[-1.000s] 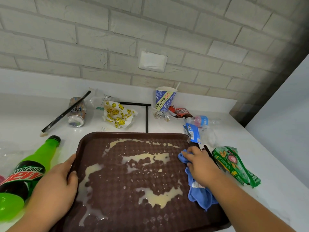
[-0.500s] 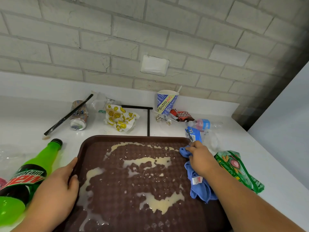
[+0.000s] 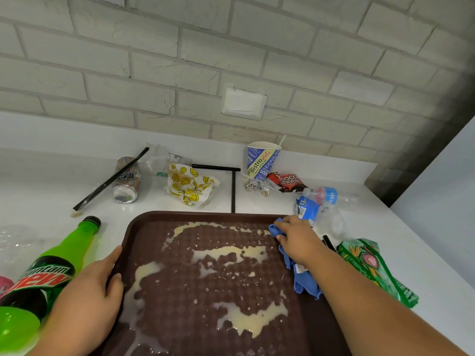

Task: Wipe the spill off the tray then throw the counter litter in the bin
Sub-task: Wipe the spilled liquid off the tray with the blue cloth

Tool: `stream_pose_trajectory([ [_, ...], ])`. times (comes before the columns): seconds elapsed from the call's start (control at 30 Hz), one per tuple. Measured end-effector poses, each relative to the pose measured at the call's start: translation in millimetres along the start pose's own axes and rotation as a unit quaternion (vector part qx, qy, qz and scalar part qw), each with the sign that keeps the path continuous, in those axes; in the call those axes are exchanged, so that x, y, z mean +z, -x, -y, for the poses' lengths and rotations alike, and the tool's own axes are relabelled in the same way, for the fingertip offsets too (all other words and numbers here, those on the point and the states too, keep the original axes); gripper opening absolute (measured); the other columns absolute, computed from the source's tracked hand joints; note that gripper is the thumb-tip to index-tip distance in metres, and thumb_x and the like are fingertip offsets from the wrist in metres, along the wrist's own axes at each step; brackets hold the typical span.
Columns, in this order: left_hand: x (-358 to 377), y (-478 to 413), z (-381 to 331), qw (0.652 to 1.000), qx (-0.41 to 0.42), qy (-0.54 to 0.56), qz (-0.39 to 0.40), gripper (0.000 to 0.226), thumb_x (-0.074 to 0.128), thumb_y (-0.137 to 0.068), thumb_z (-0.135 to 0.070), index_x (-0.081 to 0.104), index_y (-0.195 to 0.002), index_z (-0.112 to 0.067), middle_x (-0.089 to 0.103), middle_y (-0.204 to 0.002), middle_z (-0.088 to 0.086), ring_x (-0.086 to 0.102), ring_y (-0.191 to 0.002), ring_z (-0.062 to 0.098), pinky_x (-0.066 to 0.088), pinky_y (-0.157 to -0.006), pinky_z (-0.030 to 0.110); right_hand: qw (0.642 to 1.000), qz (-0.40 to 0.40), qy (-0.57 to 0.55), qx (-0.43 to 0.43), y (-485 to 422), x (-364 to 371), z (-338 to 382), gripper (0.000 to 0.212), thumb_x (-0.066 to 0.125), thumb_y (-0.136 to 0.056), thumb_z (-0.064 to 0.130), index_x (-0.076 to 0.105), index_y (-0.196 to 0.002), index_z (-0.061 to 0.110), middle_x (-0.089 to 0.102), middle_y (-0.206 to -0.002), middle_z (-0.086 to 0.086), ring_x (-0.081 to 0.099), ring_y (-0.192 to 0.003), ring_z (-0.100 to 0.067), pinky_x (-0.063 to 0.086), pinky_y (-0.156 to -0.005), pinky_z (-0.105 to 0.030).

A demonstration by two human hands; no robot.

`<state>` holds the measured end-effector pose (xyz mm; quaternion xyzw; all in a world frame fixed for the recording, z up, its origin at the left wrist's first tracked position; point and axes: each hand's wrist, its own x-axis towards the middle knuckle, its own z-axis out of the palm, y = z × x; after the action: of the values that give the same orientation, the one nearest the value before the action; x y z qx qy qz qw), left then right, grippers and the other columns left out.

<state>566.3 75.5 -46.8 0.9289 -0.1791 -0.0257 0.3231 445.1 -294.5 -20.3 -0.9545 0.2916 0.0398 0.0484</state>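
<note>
A brown textured tray (image 3: 205, 216) lies on the white counter, with a creamy spill (image 3: 231, 253) spread in patches over it. My right hand (image 3: 299, 238) presses a blue cloth (image 3: 304, 283) onto the tray's far right corner, fingers curled on the cloth. My left hand (image 3: 87, 291) grips the tray's left rim, thumb on the inside. Litter lies around: a green Mountain Dew bottle (image 3: 51, 268), a crushed can (image 3: 127, 179), a smiley-print wrapper (image 3: 189, 187), a paper cup (image 3: 261, 160), a chocolate wrapper (image 3: 288, 181), a small water bottle (image 3: 329, 196) and a green snack bag (image 3: 372, 268).
A black stick (image 3: 110, 179) leans over the can, and black straws (image 3: 233, 191) lie behind the tray. A foil ball (image 3: 257, 187) sits by the cup. A brick wall backs the counter; a pale wall (image 3: 437, 214) closes the right side. No bin is in view.
My right hand has slid the blue cloth away from me, from the tray's right middle up to its far right corner. My left hand has stayed on the left rim.
</note>
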Motion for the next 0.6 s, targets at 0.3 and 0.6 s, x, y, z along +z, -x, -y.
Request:
stream_pose_trajectory([
  [0.3, 0.5, -0.1, 1.4, 1.0, 0.003, 0.003, -0.004, 0.054, 0.057, -0.086, -0.013, 0.045, -0.137, -0.026, 0.061, -0.122, 0.013, 0.057, -0.109, 0.033, 0.043, -0.08, 0.038, 0.995, -0.001, -0.093, -0.037, 11.6, -2.9, 6.1, 0.036, 0.055, -0.092, 0.037, 0.06, -0.125, 0.025, 0.048, -0.133, 0.007, 0.042, -0.12, -0.022, 0.035, -0.107, -0.033],
  [0.6, 0.5, 0.6, -1.0, 1.0, 0.006, 0.009, -0.003, 0.053, 0.057, -0.086, -0.013, 0.047, -0.137, -0.025, 0.062, -0.119, 0.014, 0.058, -0.107, 0.033, 0.042, -0.076, 0.036, 0.995, -0.056, -0.072, -0.035, 9.9, 4.6, 13.1, 0.031, 0.057, -0.091, 0.02, 0.062, -0.121, 0.018, 0.053, -0.134, 0.003, 0.048, -0.12, -0.022, 0.041, -0.099, -0.029],
])
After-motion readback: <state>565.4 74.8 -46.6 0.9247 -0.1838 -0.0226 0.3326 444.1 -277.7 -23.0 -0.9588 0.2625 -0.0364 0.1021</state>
